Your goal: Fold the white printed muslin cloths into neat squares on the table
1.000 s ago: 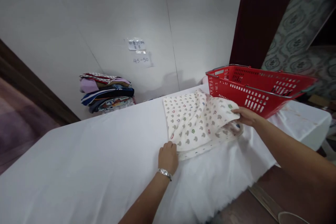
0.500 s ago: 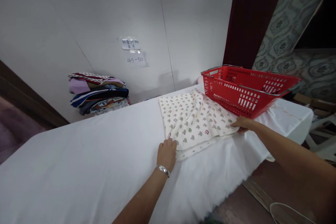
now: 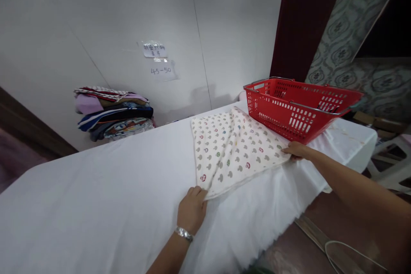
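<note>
A white cloth printed with small mushrooms lies spread on the white-covered table, its near edge reaching the table's front. My left hand, with a silvery band on the wrist, is closed on the cloth's near left corner. At the near right corner, my right hand pinches the cloth between thumb and fingers. Diagonal creases run across the fabric between the two hands. The fingertips under the cloth are partly hidden.
A red plastic basket with metal handles stands at the table's right, touching or close to the cloth. Folded clothes are stacked at the back left. Paper notes hang on the wall. A white plastic stool stands at the right.
My left hand has moved left and toward me, drawing the cloth's near left corner with it. The lower layer's edge no longer shows there. My right hand stays at its corner.
</note>
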Motion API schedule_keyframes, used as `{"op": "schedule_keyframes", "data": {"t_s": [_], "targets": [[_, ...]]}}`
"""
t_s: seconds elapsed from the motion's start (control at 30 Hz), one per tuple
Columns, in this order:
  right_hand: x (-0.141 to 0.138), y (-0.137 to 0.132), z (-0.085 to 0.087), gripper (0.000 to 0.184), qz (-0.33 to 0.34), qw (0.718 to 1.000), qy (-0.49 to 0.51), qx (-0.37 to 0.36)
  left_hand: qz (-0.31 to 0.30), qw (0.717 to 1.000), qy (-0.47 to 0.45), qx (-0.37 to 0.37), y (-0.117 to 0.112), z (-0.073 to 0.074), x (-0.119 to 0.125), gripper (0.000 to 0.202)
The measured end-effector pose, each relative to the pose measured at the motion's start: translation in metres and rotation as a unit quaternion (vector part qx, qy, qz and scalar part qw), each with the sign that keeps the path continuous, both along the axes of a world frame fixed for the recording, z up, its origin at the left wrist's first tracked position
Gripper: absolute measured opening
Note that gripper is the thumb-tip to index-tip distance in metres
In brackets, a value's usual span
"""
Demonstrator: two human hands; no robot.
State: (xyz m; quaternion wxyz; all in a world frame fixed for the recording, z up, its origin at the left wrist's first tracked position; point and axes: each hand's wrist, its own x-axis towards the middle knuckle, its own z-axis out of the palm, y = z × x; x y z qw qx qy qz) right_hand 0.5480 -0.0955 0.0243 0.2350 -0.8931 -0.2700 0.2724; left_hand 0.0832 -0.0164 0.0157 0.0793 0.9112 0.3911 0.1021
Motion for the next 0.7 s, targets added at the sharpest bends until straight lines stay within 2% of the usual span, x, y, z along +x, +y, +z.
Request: {"op": "schedule_keyframes", "data": {"t_s": [0.1, 0.23, 0.43, 0.7], "targets": [[0.000, 0.003, 0.002, 0.028, -0.016, 0.999, -0.001, -0.029, 0.008, 1.000, 0.019, 0.008, 0.001, 0.002, 0.003, 0.021], [-0.003, 0.003, 0.005, 0.027, -0.028, 0.999, -0.001, -0.024, 0.018, 1.000, 0.016, -0.011, -0.002, 0.002, 0.004, 0.025], [-0.011, -0.001, 0.006, 0.022, -0.047, 0.998, 0.018, 0.045, 0.091, 0.996, 0.004, -0.022, -0.005, -0.005, 0.002, 0.031], [-0.015, -0.006, 0.000, 0.031, -0.099, 0.973, 0.141, 0.152, 0.133, 0.990, 0.027, -0.041, -0.003, -0.006, 0.003, 0.035]]}}
